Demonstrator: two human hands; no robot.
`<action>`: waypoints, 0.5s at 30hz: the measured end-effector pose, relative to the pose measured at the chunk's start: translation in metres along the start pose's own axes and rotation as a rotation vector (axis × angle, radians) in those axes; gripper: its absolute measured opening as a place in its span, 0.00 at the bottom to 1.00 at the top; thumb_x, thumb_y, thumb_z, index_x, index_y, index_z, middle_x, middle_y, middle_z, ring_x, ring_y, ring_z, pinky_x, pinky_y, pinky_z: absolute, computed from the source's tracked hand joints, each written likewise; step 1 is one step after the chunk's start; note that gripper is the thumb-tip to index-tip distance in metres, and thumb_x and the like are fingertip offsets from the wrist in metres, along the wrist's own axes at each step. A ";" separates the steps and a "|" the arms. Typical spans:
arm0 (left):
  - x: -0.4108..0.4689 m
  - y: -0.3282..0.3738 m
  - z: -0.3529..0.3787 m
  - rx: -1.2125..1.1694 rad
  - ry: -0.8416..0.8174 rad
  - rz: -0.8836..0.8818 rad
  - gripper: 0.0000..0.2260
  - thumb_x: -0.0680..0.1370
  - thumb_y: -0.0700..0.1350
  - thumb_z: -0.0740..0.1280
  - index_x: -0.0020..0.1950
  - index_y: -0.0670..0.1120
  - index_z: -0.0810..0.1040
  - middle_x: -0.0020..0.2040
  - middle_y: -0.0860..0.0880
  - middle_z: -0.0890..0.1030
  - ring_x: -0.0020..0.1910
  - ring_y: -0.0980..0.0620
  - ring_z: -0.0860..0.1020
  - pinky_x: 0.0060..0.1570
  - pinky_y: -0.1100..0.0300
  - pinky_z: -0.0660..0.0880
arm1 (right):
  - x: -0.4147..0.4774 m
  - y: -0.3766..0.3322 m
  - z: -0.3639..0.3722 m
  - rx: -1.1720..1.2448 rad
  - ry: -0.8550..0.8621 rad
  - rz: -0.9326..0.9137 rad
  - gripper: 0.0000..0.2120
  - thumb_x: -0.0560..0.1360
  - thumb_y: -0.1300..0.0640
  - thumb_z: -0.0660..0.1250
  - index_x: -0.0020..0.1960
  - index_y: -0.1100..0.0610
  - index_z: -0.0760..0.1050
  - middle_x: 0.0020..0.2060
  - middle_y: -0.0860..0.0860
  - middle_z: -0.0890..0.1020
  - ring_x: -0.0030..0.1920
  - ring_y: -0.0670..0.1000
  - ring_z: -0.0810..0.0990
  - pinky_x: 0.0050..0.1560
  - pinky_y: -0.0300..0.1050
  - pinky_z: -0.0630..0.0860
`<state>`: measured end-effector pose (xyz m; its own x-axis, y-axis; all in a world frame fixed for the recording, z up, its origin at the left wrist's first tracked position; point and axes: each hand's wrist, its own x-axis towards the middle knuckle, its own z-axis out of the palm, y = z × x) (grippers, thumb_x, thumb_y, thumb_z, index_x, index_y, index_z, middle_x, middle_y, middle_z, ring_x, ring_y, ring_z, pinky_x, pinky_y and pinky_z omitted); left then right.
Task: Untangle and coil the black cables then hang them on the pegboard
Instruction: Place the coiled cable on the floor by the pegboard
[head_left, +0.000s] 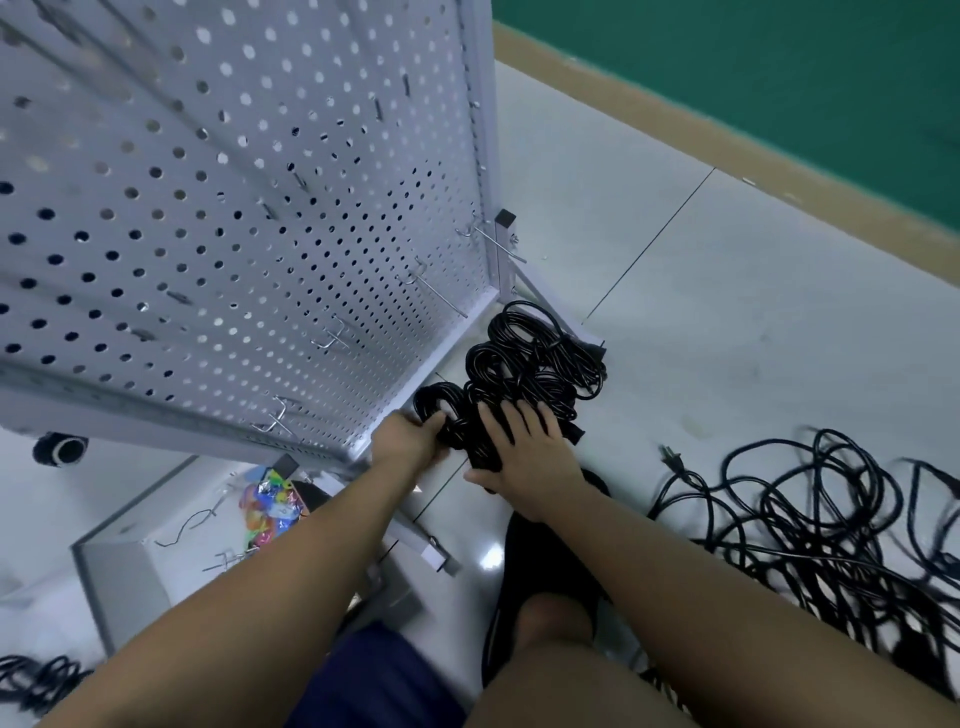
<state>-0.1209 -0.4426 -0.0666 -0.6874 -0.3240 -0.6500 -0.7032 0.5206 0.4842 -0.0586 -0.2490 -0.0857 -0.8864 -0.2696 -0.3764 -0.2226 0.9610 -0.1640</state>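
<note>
Gripping one black coil (439, 395) tight in the left hand (410, 441), and pressing the right hand (524, 452) flat, fingers spread, on the pile of coils (540, 364) reaching off to 1 o'clock. Up at 10 o'clock from the left hand, much nearer it than the right: a hook (275, 418) on the pegboard (234, 182). Hard to see where coils end under the right palm, with the tangled cables (831, 519) at 3 o'clock blurry and cut off.

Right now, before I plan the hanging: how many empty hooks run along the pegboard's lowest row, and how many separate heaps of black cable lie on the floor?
Empty hooks: 4
Coiled cable heap by the pegboard: 1
Loose cable tangle at right: 1
Blurred cable bunch, lower left: 1
Total: 7
</note>
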 end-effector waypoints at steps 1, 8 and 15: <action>-0.001 0.002 -0.004 0.144 0.031 0.057 0.22 0.75 0.63 0.74 0.53 0.45 0.80 0.37 0.48 0.86 0.36 0.49 0.86 0.38 0.56 0.83 | -0.006 0.002 -0.002 0.039 0.004 0.003 0.50 0.75 0.23 0.32 0.88 0.51 0.39 0.85 0.58 0.57 0.85 0.60 0.53 0.85 0.61 0.42; -0.041 0.059 0.001 0.369 0.043 0.389 0.13 0.78 0.52 0.71 0.49 0.43 0.74 0.39 0.45 0.81 0.40 0.44 0.83 0.33 0.57 0.74 | -0.071 0.069 -0.050 0.221 0.185 0.093 0.38 0.84 0.32 0.43 0.83 0.56 0.64 0.75 0.55 0.73 0.76 0.59 0.69 0.76 0.56 0.62; -0.125 0.127 0.096 0.541 -0.370 0.696 0.11 0.78 0.50 0.72 0.45 0.47 0.72 0.36 0.49 0.82 0.38 0.46 0.83 0.35 0.55 0.75 | -0.173 0.173 -0.076 0.326 0.178 0.275 0.26 0.88 0.42 0.58 0.80 0.55 0.68 0.72 0.55 0.76 0.72 0.59 0.72 0.73 0.55 0.64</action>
<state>-0.1072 -0.2600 0.0204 -0.7539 0.4179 -0.5069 0.0848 0.8270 0.5557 0.0252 -0.0312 0.0201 -0.9569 0.0347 -0.2884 0.1445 0.9182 -0.3689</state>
